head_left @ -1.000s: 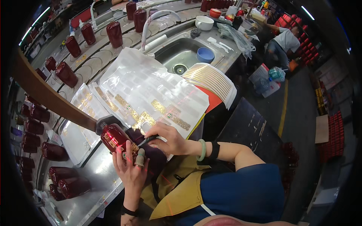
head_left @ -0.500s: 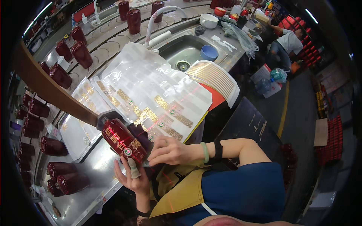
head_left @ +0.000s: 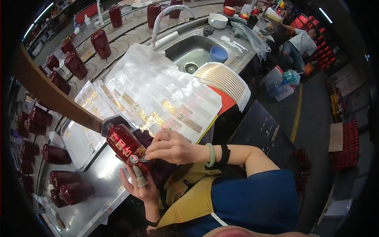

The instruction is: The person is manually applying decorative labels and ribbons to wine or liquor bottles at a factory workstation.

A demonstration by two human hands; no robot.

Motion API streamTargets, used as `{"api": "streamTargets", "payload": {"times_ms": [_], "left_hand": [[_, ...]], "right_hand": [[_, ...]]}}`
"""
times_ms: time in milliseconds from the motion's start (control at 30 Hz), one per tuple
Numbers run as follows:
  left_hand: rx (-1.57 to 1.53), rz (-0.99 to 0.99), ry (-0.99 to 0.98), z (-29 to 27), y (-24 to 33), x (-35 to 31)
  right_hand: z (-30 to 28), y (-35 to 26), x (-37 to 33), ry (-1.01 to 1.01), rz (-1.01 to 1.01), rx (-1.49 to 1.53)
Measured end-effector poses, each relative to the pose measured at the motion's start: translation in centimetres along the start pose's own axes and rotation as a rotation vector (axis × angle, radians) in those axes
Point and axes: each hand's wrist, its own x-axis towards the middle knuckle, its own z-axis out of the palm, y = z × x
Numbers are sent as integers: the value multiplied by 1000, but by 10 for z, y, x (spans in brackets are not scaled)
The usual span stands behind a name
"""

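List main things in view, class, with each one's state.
Dark red glass bottle: tilted, decorated
Left hand: fingers spread, near bottle's base
Right hand: fingers curled at bottle
Curved white faucet: no flow visible
Round blue bowl: upright
Round white cup: upright
Translucent plastic sheet: spread out

A factory workshop: glossy dark-red bottles point(head_left: 100, 44) line a curved, pale-grey conveyor point(head_left: 130, 38) beside a bare-metal workbench point(head_left: 96, 177) with a rectangular stainless-steel sink point(head_left: 179, 60); beyond (past 1 painted yellow floor line point(head_left: 298, 112)) is another person point(head_left: 301, 44) near stacked red goods point(head_left: 346, 146).
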Motion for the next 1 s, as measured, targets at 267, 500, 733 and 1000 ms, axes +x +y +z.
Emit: {"api": "streamTargets", "payload": {"times_ms": [267, 500, 733, 1000], "left_hand": [[-5, -15, -13, -1, 1, 0], [-22, -14, -26, -1, -1, -2], [-43, -78, -39, 0, 3, -4], [-80, -87, -35, 0, 4, -7]], "right_hand": [[-1, -7, -10, -72, -32, -15], [0, -16, -15, -108, -114, 59], [-2, -12, 9, -36, -109, -97], [8, -25, 4, -187, -251, 81]]}}
